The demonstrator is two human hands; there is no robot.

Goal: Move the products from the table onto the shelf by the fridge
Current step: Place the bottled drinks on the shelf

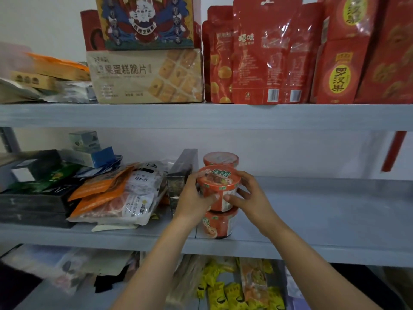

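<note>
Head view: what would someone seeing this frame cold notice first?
First, the orange noodle cup at the centre of the middle shelf, held from both sides in the grip of the left hand and the right hand, directly on top of a second cup. Next, the row of red pouches and red boxes on the shelf above, towards the right.

Only the two arms of the person show, from the lower edge up to the fingers. The left forearm and the right forearm are bare along all their visible length, and both look slim, with narrow wrists. The left hand and the right hand are bare too. The picture is a little soft, so the nails cannot be told.
</note>
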